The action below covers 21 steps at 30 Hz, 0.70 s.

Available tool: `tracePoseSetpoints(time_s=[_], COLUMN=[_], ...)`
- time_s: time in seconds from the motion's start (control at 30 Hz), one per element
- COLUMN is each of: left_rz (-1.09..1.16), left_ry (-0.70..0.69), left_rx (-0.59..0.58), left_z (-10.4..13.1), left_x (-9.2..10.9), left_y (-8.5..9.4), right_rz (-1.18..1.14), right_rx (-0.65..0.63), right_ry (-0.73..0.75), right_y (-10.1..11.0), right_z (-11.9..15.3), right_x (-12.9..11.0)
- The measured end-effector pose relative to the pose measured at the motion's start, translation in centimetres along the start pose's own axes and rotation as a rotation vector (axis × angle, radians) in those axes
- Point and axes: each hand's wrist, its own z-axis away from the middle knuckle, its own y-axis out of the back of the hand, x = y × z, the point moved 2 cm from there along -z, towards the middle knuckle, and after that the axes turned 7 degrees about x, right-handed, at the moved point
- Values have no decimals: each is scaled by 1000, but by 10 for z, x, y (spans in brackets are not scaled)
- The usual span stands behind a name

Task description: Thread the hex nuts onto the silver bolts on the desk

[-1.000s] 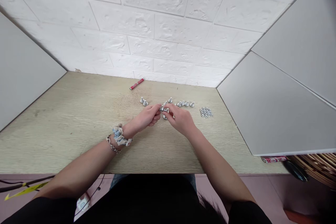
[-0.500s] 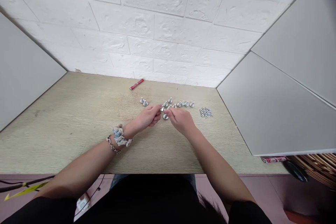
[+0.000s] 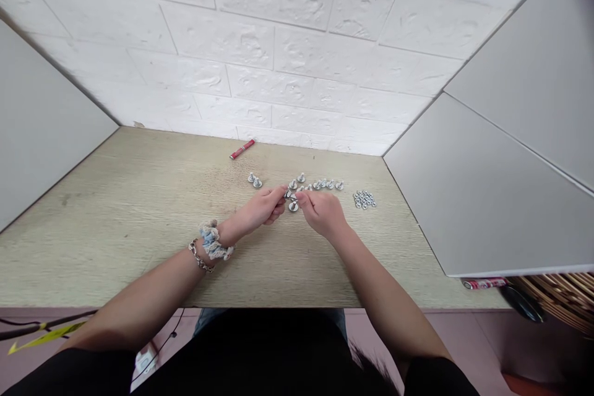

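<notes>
My left hand is closed, thumb and fingertips pinching one end of a small silvery bolt. My right hand pinches at the bolt's other end; whether a nut is between those fingers is hidden. Right by the hands, several bolts stand head down on the table, shanks up, some partly covered by my fingers. A row of bolts continues to the right. Two more bolts stand left of the group. Farther right lies a cluster of small metal nuts.
A red tube-like stick lies near the white brick wall. Grey panels close in the table's right side, another panel its left. A second red stick and a woven basket are at the lower right.
My right hand has shifted slightly right, away from the left one, and more of the bolt shows between them. The left hand stays in place.
</notes>
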Motion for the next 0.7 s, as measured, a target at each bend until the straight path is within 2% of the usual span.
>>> tracePoseSetpoints(time_s=[0.17,0.33,0.53,0.7], left_rz=[18,7,10,15], left_ry=[-17,16,15,18], left_rx=[-7,-22,-22,-12], left_z=[-1,0,0,-1], left_x=[-1,-2,-3,-2], left_y=[0,-2,-2,-1], right_rz=[-54,12,-67,18], right_rx=[33,-36,-5,-53], right_ry=[34,29,20,41], right_y=[1,-2,1,-3], right_z=[0,0,0,0], right_x=[-2,-1,-1,-2])
